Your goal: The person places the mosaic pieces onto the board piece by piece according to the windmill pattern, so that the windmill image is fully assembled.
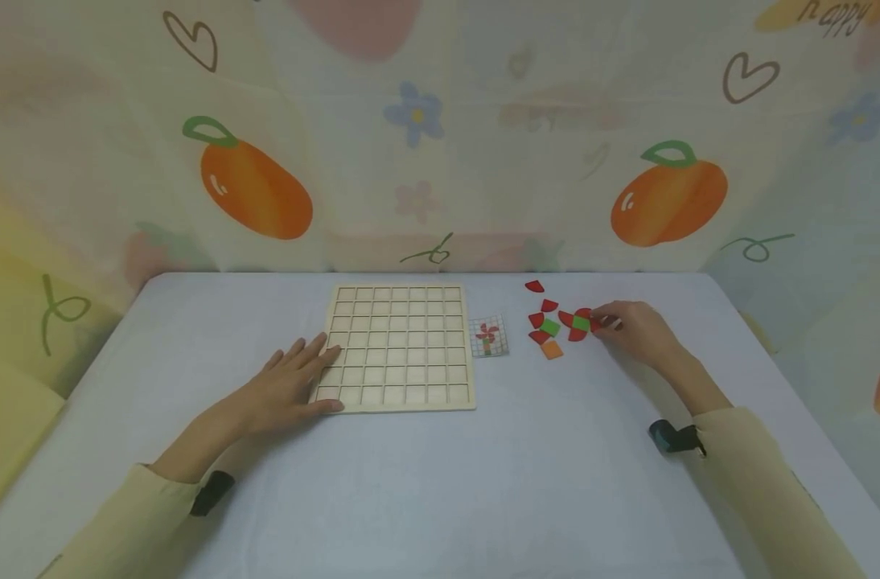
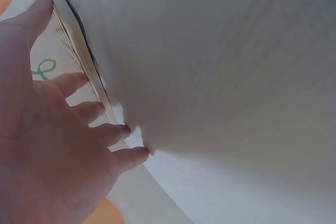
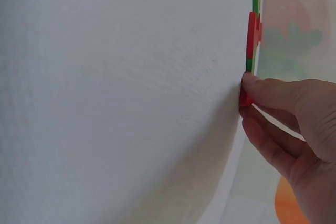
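A pale wooden grid board point(image 1: 396, 347) lies on the white table, left of centre. My left hand point(image 1: 295, 392) rests at its left edge, fingers spread, with thumb and fingertips touching the frame. In the left wrist view the left hand point(image 2: 58, 140) lies along the board's side point(image 2: 79, 45). Over at the right, my right hand point(image 1: 634, 328) pinches a red tile point(image 1: 595, 322) between thumb and fingers, at the right end of a group of flat tiles. The right wrist view shows the red tile point(image 3: 244, 97) at the thumb tip of the right hand point(image 3: 294, 124).
Beside the board lies a small card point(image 1: 489, 336) with a red pinwheel flower on a grid. Several red tiles point(image 1: 549, 305), green squares point(image 1: 550, 327) and an orange square point(image 1: 552, 350) lie loosely between card and right hand. A patterned cloth point(image 1: 469, 185) hangs behind the table.
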Demonstrator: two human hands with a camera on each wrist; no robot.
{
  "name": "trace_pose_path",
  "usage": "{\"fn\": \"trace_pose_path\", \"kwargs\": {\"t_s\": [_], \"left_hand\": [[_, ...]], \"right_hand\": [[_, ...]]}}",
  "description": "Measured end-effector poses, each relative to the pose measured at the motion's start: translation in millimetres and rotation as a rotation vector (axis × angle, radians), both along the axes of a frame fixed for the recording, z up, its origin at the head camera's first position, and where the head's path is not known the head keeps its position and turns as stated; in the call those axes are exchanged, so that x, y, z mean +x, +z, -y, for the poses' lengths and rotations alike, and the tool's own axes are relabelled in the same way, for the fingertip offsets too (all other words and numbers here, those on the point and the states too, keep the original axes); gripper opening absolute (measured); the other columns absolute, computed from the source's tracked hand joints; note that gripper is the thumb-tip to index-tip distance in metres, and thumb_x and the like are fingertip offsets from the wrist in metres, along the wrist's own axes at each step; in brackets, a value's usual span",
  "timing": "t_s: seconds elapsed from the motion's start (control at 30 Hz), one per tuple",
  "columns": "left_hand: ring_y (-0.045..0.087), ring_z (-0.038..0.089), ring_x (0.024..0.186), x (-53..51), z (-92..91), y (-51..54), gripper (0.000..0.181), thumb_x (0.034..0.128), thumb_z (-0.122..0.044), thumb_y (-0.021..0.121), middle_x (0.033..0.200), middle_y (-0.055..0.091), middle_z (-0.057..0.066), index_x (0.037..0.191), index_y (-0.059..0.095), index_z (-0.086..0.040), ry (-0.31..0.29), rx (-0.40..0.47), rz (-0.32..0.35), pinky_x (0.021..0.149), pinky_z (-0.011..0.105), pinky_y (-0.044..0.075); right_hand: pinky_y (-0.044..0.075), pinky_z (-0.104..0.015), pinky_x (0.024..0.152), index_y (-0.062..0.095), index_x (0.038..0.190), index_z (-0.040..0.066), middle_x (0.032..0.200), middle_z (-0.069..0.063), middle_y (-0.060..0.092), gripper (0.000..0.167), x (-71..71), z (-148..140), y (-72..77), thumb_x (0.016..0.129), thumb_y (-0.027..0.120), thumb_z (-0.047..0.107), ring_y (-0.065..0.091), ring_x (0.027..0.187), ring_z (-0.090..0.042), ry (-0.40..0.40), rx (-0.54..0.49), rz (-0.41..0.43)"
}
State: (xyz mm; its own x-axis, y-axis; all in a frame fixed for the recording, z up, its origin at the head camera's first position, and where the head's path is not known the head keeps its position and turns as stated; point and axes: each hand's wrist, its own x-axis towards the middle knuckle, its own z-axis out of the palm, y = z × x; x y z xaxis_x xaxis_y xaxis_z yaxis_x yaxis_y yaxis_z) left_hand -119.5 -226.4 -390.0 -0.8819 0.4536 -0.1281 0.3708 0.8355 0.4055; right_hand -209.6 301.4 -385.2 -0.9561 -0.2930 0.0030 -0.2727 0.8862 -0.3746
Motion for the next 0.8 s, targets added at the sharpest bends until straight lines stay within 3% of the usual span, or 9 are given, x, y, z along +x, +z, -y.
{"fn": "trace_pose_path", "kwargs": {"t_s": [0.53,0.8], "left_hand": [[0.011,0.052,0.144,-1.7,1.7,-4.1,0.093,0.0874,-0.065,0.058,0.161,0.014,0.022,0.155,0.028,-0.008,-0.012,-0.010,0.016,0.112,0.067,0.008],[0.011,0.050,0.144,-0.1,1.5,-4.5,0.093,0.0874,-0.063,0.060,0.161,0.014,0.022,0.155,0.028,-0.008,-0.001,-0.012,0.007,0.112,0.066,0.008]], "right_hand": [[0.053,-0.050,0.087,0.069,0.110,-0.002,0.102,-0.019,0.069,0.023,-0.4,-3.8,0.8,0.087,0.070,-0.003,0.062,0.093,-0.032,0.001,-0.053,0.014],[0.053,-0.051,0.087,0.068,0.112,-0.003,0.103,-0.020,0.069,0.023,-0.6,1.4,7.3,0.090,0.067,-0.001,0.063,0.096,-0.035,-0.003,-0.067,-0.035]]}}
